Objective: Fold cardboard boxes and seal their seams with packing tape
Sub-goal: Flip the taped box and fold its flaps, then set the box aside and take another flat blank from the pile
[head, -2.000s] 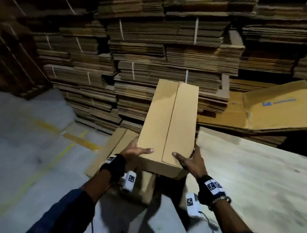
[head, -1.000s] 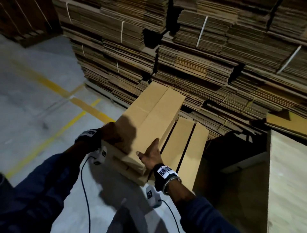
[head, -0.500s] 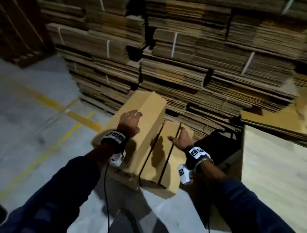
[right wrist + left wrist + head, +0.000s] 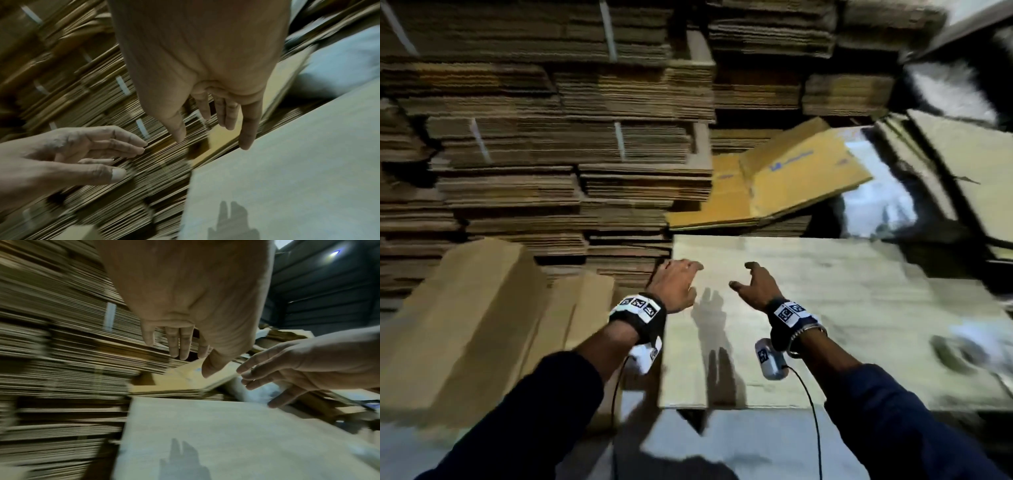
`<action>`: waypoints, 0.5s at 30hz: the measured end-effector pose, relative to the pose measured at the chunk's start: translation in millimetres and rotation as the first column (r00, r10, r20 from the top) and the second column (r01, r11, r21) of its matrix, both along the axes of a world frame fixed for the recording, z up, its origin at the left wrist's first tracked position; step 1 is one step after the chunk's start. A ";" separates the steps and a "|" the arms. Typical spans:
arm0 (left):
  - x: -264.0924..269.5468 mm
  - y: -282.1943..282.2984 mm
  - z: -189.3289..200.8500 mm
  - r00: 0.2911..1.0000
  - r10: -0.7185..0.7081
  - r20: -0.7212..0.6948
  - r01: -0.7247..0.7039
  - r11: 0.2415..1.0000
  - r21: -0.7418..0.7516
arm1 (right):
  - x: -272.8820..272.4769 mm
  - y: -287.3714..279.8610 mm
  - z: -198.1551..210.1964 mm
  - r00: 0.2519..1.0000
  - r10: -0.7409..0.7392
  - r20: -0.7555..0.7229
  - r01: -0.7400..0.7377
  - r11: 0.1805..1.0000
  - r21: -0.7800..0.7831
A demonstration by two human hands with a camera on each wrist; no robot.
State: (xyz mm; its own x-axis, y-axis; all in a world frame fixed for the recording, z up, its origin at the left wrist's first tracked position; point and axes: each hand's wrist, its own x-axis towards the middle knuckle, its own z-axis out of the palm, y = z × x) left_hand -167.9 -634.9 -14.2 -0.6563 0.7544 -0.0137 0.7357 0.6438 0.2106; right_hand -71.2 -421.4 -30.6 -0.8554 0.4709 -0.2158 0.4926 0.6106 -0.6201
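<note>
Hands both empty now, over the pale wooden table (image 4: 859, 308). Half a second ago my left hand (image 4: 675, 287) lay on top of the folded box and my right hand (image 4: 756, 287) on the lower box beside it; now neither touches cardboard. Left hand hovers above the table's near-left corner, fingers loosely spread and apart, gripping nothing. Right hand hovers just to its right, thumb and fingers splayed, also gripping nothing. The two are near each other, not touching. Their shadows fall on the tabletop below, so both are off the surface.

Folded boxes (image 4: 465, 325) sit left of the table, lower than its top; the taller one is furthest left, flatter ones (image 4: 582, 315) lie between it and the table edge. View has swung right since the earlier frame: boxes were centre, now they are at the left edge.

Stacks of strapped flat cardboard (image 4: 551, 137) fill the background. A yellower flattened carton (image 4: 791, 178) with blue print lies on the stack behind the table. Something round and blurred (image 4: 955, 353) rests on the table's right side; cannot tell what it is. Wrist views are heavily smeared.
</note>
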 end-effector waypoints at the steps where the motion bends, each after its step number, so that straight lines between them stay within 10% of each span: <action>1: 15.7 35.2 -1.5 1.000 -0.026 -0.002 0.026 1.000 0.011 | 20.1 33.5 2.1 1.000 -0.014 0.004 0.014 1.000 0.005; 15: 200.8 406.4 22.9 0.938 -0.280 0.206 0.254 0.957 0.142 | 226.3 362.8 46.7 0.954 -0.298 -0.030 0.299 0.954 0.011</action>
State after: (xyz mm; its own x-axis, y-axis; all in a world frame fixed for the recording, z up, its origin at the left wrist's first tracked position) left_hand 32.8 -228.5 8.7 -0.4206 0.9063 -0.0415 0.8034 0.3933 0.4470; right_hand 155.1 -58.5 16.1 -0.6810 0.7086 -0.1846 0.6364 0.4480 -0.6279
